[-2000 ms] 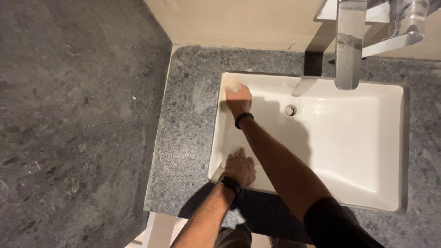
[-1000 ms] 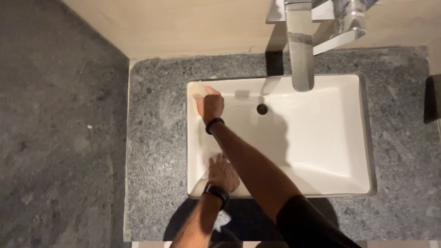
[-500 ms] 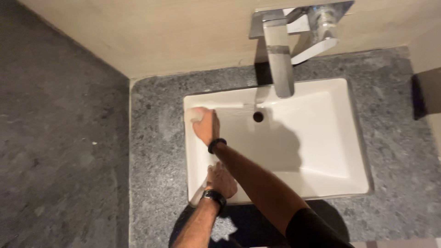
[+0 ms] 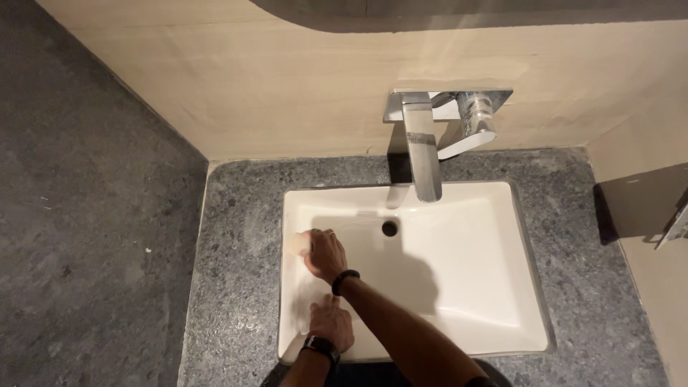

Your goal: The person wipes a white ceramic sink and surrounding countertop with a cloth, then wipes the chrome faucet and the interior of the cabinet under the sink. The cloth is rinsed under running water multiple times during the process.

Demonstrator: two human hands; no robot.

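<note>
Right hand [image 4: 324, 252] low on the left inner wall of the basin [image 4: 473, 287], fingers curled onto a small pale pad [image 4: 297, 244], a cloth or sponge, kind unclear. Grip closed over it, pressing it against the white wall just below the rim.

Left hand [image 4: 331, 326] flat on the front-left edge of the basin, fingers spread, holding nothing; looks like a brace. Dark bands on both wrists.

Pad sits at the left wall, about level with the drain [image 4: 389, 228] and well left of it. Tap [image 4: 423, 154] comes off the wall above the drain; no water seen running.

Progress, as a judgement: wiping is under way at the left side. The basin floor and right wall read evenly white, but the frame cannot show whether they have been wiped or wait their turn. No suds or streaks to tell by. Grey speckled worktop [image 4: 236, 215] around the basin bare of any tools; nothing shows it being touched.
</note>
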